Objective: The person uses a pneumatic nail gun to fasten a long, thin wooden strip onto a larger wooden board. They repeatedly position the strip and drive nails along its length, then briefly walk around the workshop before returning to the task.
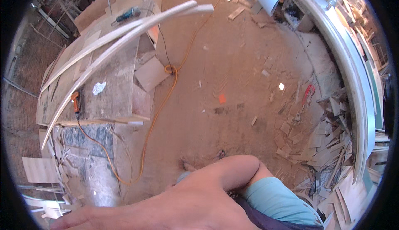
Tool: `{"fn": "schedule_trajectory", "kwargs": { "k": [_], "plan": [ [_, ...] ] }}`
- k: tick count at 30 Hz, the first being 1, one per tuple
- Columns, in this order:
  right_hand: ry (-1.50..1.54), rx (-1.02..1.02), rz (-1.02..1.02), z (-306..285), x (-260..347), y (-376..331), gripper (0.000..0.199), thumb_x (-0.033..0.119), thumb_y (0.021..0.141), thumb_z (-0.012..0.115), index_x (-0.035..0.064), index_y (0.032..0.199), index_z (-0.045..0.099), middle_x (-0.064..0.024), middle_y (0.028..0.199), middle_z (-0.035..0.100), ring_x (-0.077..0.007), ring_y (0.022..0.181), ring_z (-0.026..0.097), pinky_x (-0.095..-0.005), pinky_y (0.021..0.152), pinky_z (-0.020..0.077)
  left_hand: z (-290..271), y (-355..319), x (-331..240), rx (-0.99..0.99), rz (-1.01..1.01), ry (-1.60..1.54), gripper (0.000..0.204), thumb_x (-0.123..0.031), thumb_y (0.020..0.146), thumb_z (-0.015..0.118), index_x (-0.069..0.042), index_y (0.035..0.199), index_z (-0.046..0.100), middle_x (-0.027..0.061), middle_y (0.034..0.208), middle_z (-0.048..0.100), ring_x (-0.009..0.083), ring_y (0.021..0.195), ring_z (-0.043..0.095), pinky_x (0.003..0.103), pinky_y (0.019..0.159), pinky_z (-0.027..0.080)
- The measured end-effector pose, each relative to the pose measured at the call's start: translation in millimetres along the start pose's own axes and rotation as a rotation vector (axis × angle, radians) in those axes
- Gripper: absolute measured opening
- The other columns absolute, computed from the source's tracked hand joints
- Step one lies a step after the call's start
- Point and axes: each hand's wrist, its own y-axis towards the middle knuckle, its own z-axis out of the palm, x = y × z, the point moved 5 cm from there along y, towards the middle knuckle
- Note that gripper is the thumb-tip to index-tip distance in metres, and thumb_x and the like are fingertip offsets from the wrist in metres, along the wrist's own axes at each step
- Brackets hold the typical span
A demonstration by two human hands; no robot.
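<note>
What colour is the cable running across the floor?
Orange; the cable shows clearly in the head view.

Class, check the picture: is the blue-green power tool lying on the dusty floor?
No, the blue-green power tool lies on the workbench, near its far end.

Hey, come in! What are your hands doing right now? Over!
One bare hand flat, fingers out, holding nothing; which hand, unclear. Other hand unseen. Nearest: orange power cable on dusty floor. Scattered pale wood offcuts to the right.

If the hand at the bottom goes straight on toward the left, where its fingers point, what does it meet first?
Probably nothing: the hand is high above the floor, with only wood scraps below its line, though depth is unclear.
</note>
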Motion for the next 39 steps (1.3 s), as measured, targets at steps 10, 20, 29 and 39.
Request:
{"fn": "schedule_trajectory", "kwargs": {
  "k": [10, 20, 29, 39],
  "plan": [
    [0.150, 0.089, 0.053, -2.5, -128.3, 78.2, 0.161, 0.077, 0.050, 0.096, -0.0085, 0.166, 0.024, -0.0244, 0.170, 0.034, -0.0376, 0.152, 0.039, -0.0512, 0.120, 0.0369, -68.8, 6.4, 29.5, 0.107, -0.005, -0.147, 0.042, -0.035, 0.097, 0.063, -0.004, 0.121, 0.077, 0.0199, 0.114, 0.074, 0.0348, 0.106, 0.070, 0.045, 0.090, 0.054],
    [-0.599, -0.591, 0.685, -163.7, -250.0, -18.9, 0.033, 0.024, 0.112, 0.058, -0.0004, 0.127, 0.074, -0.0092, 0.128, 0.073, -0.0172, 0.125, 0.063, -0.0337, 0.111, 0.0453, -129.5, -1.4, 91.2, 0.089, 0.020, -0.284, 0.038, -0.033, 0.098, 0.064, -0.004, 0.118, 0.077, 0.0152, 0.109, 0.074, 0.0295, 0.099, 0.069, 0.042, 0.085, 0.054],
    [-1.875, -1.005, 1.942, -154.1, -119.1, -508.7, 0.045, 0.054, 0.094, 0.065, 0.0145, 0.099, 0.085, -0.0190, 0.099, 0.078, -0.0414, 0.096, 0.075, -0.0519, 0.084, 0.0593, -131.7, -0.1, 111.8, 0.138, -0.052, -0.329, 0.034, -0.031, 0.099, 0.066, -0.004, 0.115, 0.077, 0.0110, 0.104, 0.074, 0.0248, 0.093, 0.068, 0.039, 0.080, 0.054],
    [-0.901, -1.307, 2.474, 58.7, -97.1, -707.8, 0.038, 0.038, 0.098, 0.062, 0.0062, 0.106, 0.082, -0.0203, 0.108, 0.079, -0.0405, 0.105, 0.076, -0.0505, 0.089, 0.0605, -152.6, 20.6, 47.0, 0.165, -0.028, -0.192, 0.031, -0.030, 0.100, 0.068, -0.003, 0.112, 0.078, 0.0064, 0.099, 0.074, 0.0195, 0.086, 0.067, 0.035, 0.075, 0.053]
  ]
}}
